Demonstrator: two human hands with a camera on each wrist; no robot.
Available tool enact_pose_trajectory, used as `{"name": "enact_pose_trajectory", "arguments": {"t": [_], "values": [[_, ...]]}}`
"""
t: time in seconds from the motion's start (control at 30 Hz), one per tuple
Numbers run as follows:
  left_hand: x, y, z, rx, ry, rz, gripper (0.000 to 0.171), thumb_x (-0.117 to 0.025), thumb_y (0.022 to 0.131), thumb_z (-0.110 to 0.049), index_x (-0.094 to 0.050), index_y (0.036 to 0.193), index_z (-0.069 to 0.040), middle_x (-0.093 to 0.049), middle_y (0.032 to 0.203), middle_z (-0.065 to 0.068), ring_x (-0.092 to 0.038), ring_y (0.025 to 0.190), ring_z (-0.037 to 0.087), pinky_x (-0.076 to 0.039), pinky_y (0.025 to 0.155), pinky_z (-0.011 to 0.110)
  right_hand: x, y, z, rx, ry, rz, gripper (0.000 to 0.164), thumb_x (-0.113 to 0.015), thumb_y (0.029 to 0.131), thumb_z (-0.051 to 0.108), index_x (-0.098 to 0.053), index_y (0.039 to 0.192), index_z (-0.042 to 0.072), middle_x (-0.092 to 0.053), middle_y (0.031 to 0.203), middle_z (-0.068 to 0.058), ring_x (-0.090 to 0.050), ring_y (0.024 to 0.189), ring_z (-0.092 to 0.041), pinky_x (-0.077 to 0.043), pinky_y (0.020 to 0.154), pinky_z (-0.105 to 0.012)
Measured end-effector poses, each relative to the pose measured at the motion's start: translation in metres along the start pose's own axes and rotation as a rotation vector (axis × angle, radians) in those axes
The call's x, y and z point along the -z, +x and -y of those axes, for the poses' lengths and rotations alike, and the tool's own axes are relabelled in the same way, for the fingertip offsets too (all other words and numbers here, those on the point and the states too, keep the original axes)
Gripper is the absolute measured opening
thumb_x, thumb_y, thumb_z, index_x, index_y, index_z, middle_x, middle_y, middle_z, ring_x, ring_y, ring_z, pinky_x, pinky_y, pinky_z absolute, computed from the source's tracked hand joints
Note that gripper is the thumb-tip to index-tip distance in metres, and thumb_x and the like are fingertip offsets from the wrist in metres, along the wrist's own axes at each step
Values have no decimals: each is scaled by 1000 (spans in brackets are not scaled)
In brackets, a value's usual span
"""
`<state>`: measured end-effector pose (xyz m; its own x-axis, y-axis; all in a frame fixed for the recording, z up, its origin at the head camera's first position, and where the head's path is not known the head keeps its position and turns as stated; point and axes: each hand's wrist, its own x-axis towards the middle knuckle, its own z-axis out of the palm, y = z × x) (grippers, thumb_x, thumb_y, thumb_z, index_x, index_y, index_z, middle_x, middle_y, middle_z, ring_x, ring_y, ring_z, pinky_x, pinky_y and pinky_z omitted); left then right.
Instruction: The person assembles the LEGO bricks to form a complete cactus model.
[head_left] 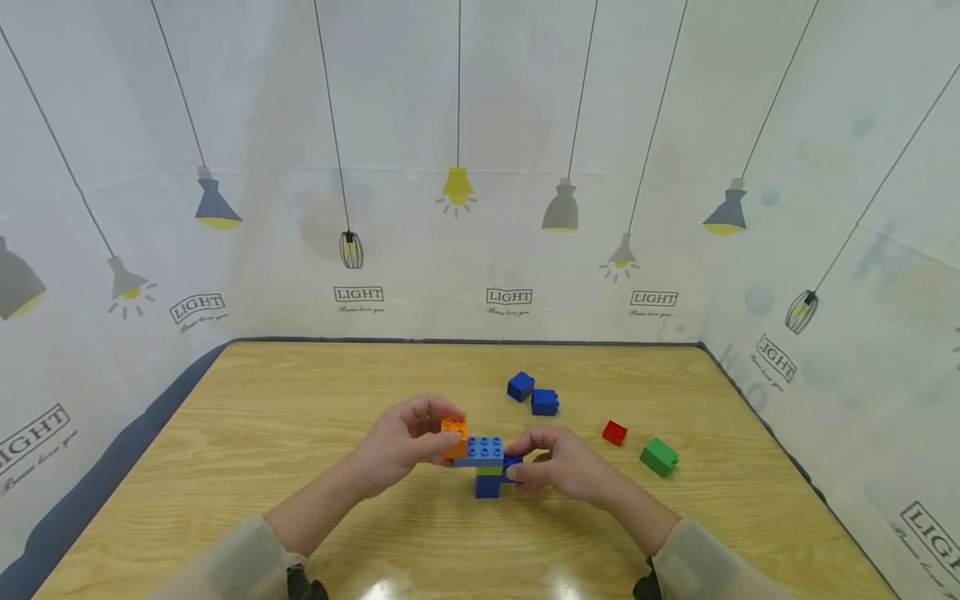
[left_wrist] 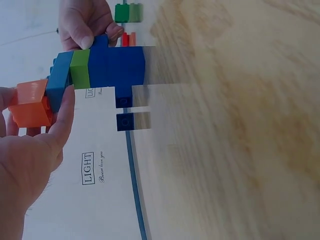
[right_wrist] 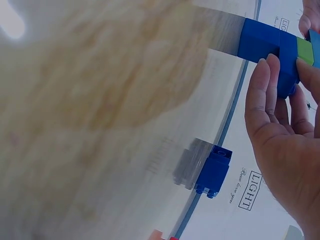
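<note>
My left hand (head_left: 401,446) grips an orange brick (head_left: 453,428) between thumb and fingers, over the left end of a light blue brick (head_left: 489,448). Whether the orange brick is fully seated on the studs I cannot tell. One left fingertip touches the light blue brick's underside in the left wrist view. Beneath it come a lime green brick (left_wrist: 80,69) and a dark blue brick (left_wrist: 117,66) standing on the table. My right hand (head_left: 558,462) pinches another dark blue brick (right_wrist: 288,62) that juts from the stack's right side. Its fingers partly hide that brick.
Two loose dark blue bricks, one left (head_left: 521,387) and one right (head_left: 545,402), lie behind the stack. To the right are a small red brick (head_left: 615,432) and a green brick (head_left: 659,457). A printed curtain (head_left: 420,317) borders the wooden table (head_left: 322,375).
</note>
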<state>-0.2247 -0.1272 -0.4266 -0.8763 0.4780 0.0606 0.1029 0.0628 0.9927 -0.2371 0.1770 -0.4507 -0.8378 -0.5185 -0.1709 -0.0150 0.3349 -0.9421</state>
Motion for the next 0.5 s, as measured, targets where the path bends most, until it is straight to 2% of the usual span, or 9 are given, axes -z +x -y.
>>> {"name": "enact_pose_trajectory", "arguments": {"t": [0.23, 0.5], "values": [[-4, -1, 1, -9, -52, -17, 34, -74, 106, -17, -65, 134, 0, -59, 143, 30, -71, 112, 23, -68, 91, 38, 0, 0, 0, -2, 7, 3, 25, -81, 100, 15, -75, 121, 4, -69, 123, -14, -78, 91, -23, -69, 82, -36], [-7, -2, 1, -14, -50, -33, 40, -75, 106, -17, -62, 136, 6, -65, 136, 23, -72, 113, 22, -68, 91, 38, 0, 0, 0, -1, 4, 5, 25, -81, 101, 15, -74, 122, 4, -69, 122, -14, -78, 90, -23, -69, 83, -37]]}}
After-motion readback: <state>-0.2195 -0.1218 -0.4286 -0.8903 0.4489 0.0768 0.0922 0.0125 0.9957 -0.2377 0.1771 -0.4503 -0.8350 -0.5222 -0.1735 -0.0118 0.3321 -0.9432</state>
